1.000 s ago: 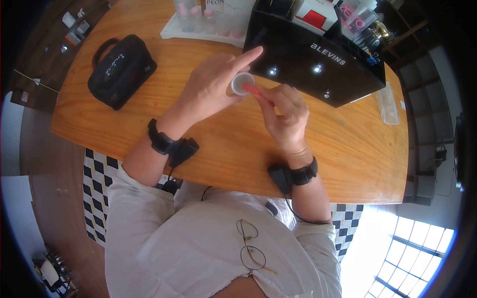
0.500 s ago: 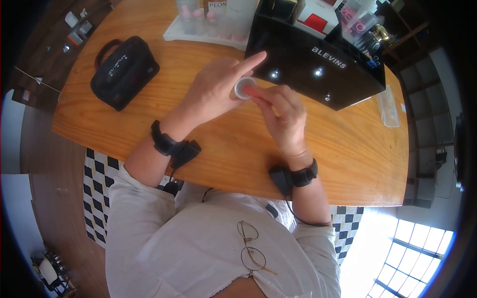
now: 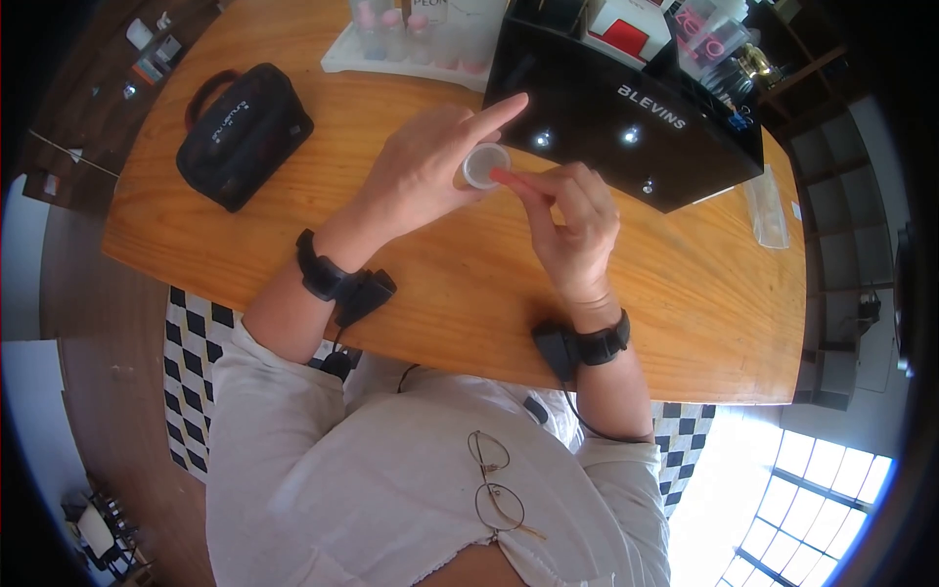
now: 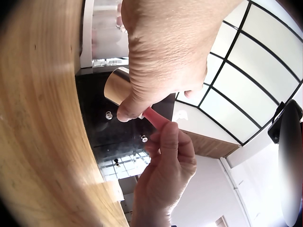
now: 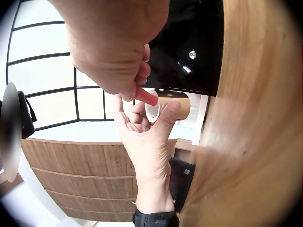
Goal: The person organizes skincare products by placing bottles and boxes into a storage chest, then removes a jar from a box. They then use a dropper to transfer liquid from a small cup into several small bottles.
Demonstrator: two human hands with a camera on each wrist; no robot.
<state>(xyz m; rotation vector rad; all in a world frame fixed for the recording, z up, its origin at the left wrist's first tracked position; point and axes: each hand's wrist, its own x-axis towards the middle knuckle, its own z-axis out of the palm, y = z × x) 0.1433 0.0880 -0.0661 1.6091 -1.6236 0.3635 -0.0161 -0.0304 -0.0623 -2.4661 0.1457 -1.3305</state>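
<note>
My left hand [image 3: 416, 166] grips a small jar [image 3: 486, 166] by its side, with the index finger stretched out past it. In the left wrist view the jar wall [image 4: 117, 88] is shiny and gold-coloured. The white-rimmed mouth [image 5: 152, 111] is tilted towards my right hand [image 3: 579, 225]. Between thumb and fingertips that hand pinches a small pink spatula [image 5: 147, 96]. The spatula's end overlaps the jar's mouth in the head and right wrist views. Fingers hide the rest of it. Both hands are over the wooden table [image 3: 440, 284].
Beyond the hands stands a black drawer box [image 3: 606, 127] with small clear knobs, loaded with boxes and bottles. A white tray [image 3: 391, 68] of bottles adjoins it. On the left lies a black pouch [image 3: 245, 137]; a clear plastic sleeve [image 3: 768, 210] lies at the right edge.
My right hand has shifted slightly to the right, drawing the pink spatula from inside the jar's mouth towards its rim. My left hand and the jar have barely moved.
</note>
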